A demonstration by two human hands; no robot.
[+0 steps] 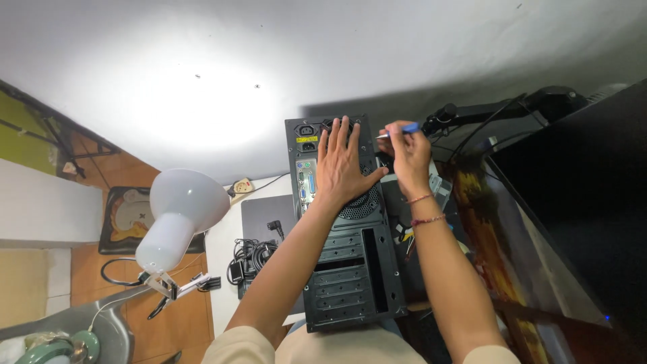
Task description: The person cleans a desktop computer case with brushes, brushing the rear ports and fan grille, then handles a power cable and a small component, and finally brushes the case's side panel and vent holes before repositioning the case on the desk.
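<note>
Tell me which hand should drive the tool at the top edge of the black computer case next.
The right hand: it holds the blue-handled screwdriver at the upper right edge of the black metal computer case. The left hand lies flat on the case's rear panel, probably steadying it.

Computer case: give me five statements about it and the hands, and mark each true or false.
1. The left hand lies flat, palm down, on the back panel of the computer case. True.
2. The right hand holds a hammer. False: it holds a blue-handled screwdriver.
3. The right wrist is bare. False: it wears bracelets.
4. A white lamp stands to the left of the case. True.
5. The screwdriver is held at the case's far end, near the power socket. True.
</note>
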